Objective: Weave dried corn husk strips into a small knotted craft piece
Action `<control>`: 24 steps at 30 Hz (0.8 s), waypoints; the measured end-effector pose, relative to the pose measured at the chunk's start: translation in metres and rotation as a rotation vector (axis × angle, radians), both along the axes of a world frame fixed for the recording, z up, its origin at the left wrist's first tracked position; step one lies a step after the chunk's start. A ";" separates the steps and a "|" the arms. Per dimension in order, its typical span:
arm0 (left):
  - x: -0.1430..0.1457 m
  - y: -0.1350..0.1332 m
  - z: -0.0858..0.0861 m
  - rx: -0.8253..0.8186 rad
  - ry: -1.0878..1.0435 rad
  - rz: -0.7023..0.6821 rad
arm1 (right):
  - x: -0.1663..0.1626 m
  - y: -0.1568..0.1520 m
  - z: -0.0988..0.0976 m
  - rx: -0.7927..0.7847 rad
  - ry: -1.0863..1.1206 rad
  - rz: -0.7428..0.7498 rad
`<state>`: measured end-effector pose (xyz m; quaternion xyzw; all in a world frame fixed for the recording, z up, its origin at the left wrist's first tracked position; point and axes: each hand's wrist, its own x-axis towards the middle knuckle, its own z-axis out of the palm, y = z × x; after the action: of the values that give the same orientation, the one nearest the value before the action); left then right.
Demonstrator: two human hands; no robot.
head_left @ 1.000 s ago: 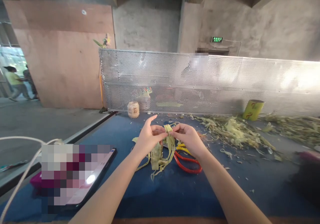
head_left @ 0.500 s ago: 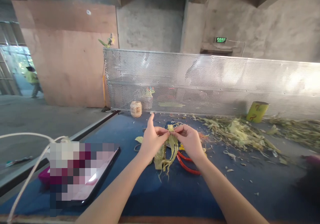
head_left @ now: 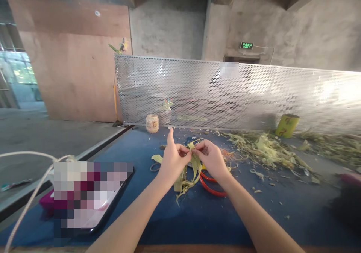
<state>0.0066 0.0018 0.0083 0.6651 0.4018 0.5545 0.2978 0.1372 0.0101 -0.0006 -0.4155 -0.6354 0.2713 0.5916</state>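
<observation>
My left hand (head_left: 172,161) pinches a bundle of pale green, dried leaf strips (head_left: 195,168) between thumb and finger, with another finger standing straight up. From the other side my right hand (head_left: 213,159) pinches the same strips, the fingertips of both hands almost meeting at the top. Loose frayed ends hang down over the blue table. Just below my right hand lie red loop handles (head_left: 211,188), apparently of scissors, partly hidden by hand and strips. A flat piece of leaf (head_left: 156,158) pokes out beyond my left hand.
Dried leaves (head_left: 266,149) lie heaped at right, near a yellow-green can (head_left: 287,126). A twine ball (head_left: 152,123) stands by the perforated metal screen (head_left: 175,84). At left are a tablet-like device (head_left: 98,219), a magenta object (head_left: 46,202) and a white cord (head_left: 32,196). Scraps litter the blue table (head_left: 158,226).
Both hands keep their pinch while the fingertips shift slightly on the strips. The hanging ends swing a little left. A distant walking person at the far left has left the view.
</observation>
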 end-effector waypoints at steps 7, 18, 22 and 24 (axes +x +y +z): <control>-0.002 -0.002 -0.001 0.025 0.024 -0.005 | 0.001 -0.001 0.002 -0.018 0.015 0.034; -0.004 0.000 0.003 -0.076 -0.121 -0.148 | 0.008 0.003 0.002 -0.144 0.131 0.163; -0.005 0.000 0.002 -0.041 -0.072 -0.133 | 0.007 0.000 0.002 -0.151 0.176 0.239; -0.006 0.000 0.002 -0.042 -0.061 -0.129 | 0.007 -0.002 0.003 -0.155 0.220 0.297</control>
<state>0.0010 0.0016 0.0103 0.6660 0.3603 0.5457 0.3589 0.1445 0.0086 0.0023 -0.3294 -0.5983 0.4477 0.5772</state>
